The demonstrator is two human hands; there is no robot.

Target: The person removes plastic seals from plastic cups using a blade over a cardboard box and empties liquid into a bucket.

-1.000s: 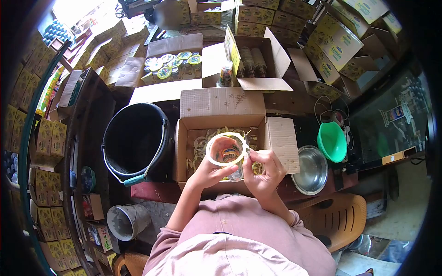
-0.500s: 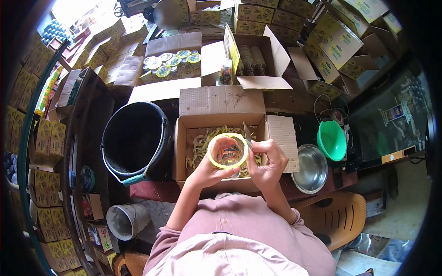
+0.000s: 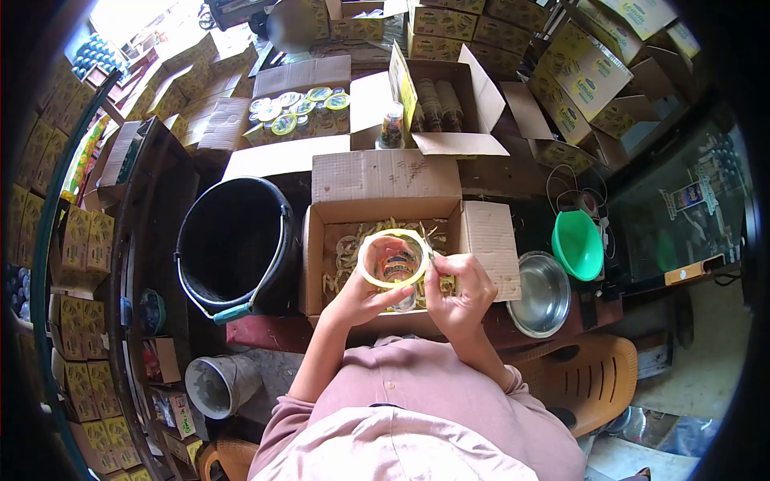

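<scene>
A clear plastic cup (image 3: 399, 275) with a yellow rim and a printed side is tilted so its open mouth faces me. My left hand (image 3: 351, 303) is wrapped round it from the left and below. In my right hand (image 3: 460, 290), a small knife (image 3: 426, 234) is pinched close to the right side of the rim; its blade is seen nearly edge-on and is hard to make out. Beneath both hands lies an open cardboard box (image 3: 387, 210) holding many curled yellowish strips (image 3: 343, 250).
A black bucket (image 3: 233, 248) stands left of the box. To the right are a metal bowl (image 3: 539, 295) and a green basin (image 3: 577, 245). Behind, one carton holds several lidded cups (image 3: 284, 124); another carton (image 3: 477, 88) holds stacked cups. A chair (image 3: 597, 373) is at my right.
The knife has turned from upright, with its blade plainly visible, to a thinner view along the rim. The right hand has shifted slightly left and down, and the cup slightly left.
</scene>
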